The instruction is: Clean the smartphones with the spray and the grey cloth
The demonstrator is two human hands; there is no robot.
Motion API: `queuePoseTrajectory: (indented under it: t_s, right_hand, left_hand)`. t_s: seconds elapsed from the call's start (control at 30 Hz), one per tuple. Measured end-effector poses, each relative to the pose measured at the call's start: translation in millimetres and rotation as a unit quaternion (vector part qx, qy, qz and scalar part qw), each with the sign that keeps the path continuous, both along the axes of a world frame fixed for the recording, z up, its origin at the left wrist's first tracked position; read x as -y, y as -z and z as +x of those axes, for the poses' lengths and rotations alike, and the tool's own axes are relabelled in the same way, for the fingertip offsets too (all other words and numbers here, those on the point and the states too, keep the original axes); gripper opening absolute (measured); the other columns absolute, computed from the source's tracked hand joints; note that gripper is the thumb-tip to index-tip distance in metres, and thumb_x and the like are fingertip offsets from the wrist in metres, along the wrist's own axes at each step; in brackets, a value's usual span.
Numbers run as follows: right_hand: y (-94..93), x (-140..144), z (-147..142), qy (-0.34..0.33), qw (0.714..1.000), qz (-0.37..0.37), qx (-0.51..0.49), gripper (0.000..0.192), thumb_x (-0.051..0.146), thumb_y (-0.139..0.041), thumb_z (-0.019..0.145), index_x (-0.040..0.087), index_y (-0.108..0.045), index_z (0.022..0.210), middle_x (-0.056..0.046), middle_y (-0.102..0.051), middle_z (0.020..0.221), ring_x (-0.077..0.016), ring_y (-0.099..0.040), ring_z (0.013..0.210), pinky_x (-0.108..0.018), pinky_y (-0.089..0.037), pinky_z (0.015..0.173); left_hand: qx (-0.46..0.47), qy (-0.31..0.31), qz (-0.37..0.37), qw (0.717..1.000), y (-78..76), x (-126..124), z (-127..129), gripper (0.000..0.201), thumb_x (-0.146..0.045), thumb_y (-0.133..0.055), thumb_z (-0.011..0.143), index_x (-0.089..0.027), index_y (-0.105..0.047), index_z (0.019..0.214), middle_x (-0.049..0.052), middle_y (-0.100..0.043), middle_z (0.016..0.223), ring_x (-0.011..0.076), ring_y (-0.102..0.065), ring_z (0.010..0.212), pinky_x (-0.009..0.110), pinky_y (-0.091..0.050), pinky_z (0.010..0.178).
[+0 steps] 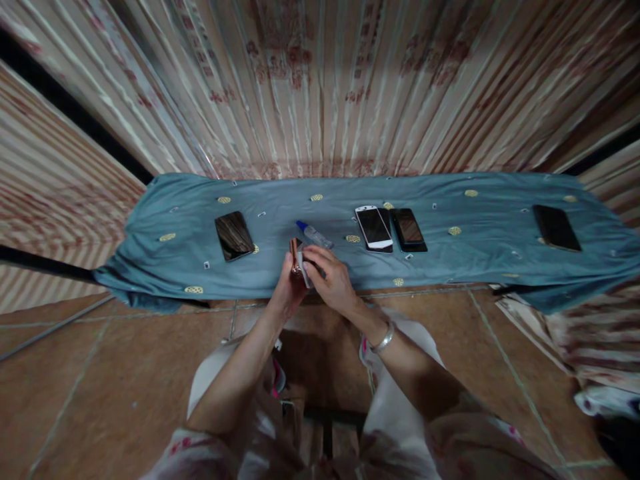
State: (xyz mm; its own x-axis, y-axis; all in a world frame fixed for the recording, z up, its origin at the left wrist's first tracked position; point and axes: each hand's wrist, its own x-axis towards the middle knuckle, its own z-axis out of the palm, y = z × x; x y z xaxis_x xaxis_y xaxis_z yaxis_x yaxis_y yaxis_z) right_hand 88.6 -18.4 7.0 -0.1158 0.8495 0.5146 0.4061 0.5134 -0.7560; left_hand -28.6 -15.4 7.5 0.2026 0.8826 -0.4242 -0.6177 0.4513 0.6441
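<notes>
My left hand (289,288) holds a rose-gold phone (295,257) on edge above the front of the blue cloth (175,220). My right hand (330,275) presses a small white cloth or wipe (303,267) against the phone's side. A silver bangle sits on my right wrist. Just beyond my hands lies a small clear bottle with a blue cap (313,233).
Other phones lie on the cloth: a dark one (233,235) at the left, a white one (373,227) and a black one (409,229) right of centre, another black one (556,227) far right. Striped curtains hang behind. Tiled floor lies below.
</notes>
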Motion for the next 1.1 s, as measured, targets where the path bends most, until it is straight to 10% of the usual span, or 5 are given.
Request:
queuePoseTrajectory:
  t_s: [1.1]
  right_hand:
    - [4.7,-11,15,0.026,0.998,-0.049,-0.029,0.035,0.038,-0.049,0.096,0.027,-0.067,0.123,-0.007,-0.067,0.127,-0.0216,-0.057,0.123,-0.042,-0.041,0.110]
  left_hand:
    - [-0.053,0.064,0.043,0.996,6.5,11,6,0.044,-0.055,-0.063,0.080,-0.025,-0.064,0.112,0.002,-0.070,0.100,0.0192,-0.065,0.091,0.030,-0.052,0.075]
